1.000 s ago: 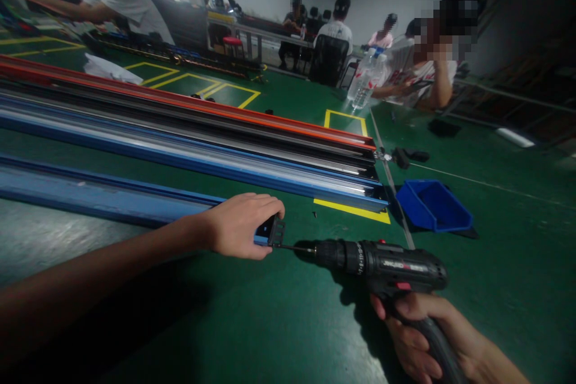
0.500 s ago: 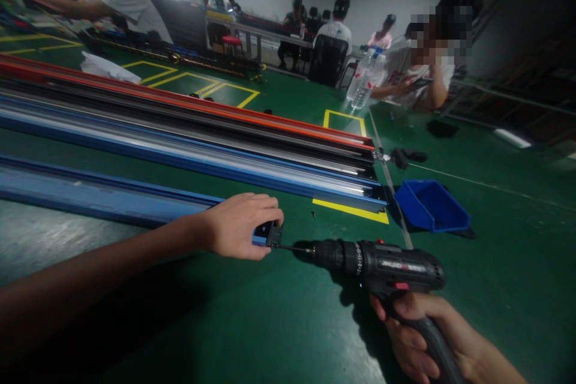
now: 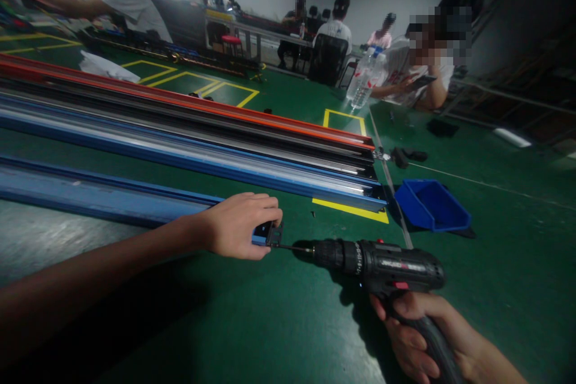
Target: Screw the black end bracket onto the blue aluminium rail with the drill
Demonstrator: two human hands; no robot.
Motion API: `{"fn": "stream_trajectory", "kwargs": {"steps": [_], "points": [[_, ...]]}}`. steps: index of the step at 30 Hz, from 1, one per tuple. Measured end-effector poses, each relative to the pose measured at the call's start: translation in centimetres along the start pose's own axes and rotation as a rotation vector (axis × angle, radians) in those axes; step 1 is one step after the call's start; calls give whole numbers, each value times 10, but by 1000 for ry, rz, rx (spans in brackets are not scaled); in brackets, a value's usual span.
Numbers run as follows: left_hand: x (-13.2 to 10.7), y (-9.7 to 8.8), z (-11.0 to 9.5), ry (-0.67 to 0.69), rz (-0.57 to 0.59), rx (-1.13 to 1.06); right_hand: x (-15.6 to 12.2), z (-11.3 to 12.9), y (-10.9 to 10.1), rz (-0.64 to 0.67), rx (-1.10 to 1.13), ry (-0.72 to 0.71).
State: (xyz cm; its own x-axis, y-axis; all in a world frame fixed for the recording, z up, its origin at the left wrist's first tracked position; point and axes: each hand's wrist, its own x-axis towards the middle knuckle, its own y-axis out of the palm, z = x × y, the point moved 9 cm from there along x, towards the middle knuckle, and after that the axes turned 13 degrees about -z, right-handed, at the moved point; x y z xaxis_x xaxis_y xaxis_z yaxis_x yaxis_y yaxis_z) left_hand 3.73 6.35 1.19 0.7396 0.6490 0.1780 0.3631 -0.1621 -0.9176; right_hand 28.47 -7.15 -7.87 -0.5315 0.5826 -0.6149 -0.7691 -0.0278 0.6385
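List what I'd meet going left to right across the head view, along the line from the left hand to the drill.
Left hand → black end piece → thin bit → drill.

Blurred lettering (image 3: pixel 396 264) on the drill (image 3: pixel 425 273)
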Motion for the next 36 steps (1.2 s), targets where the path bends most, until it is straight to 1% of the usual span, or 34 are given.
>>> {"fn": "stream_trajectory", "kwargs": {"steps": [17,22,26,31,34,36], "points": [[0,0,0,13,-11,4,1,0,1,7,7,12],[0,0,0,18,-17,4,-4,8,12,-12,-78,42],[0,0,0,22,-19,6,-7,13,18,-15,-157,37],[0,1,0,15,-2,7,0,4,9,29,-27,-4],[0,0,-1,10,2,4,2,-4,0,18,-17,13],[0,0,-1,9,2,3,2,-5,-2,16,-21,10]]}}
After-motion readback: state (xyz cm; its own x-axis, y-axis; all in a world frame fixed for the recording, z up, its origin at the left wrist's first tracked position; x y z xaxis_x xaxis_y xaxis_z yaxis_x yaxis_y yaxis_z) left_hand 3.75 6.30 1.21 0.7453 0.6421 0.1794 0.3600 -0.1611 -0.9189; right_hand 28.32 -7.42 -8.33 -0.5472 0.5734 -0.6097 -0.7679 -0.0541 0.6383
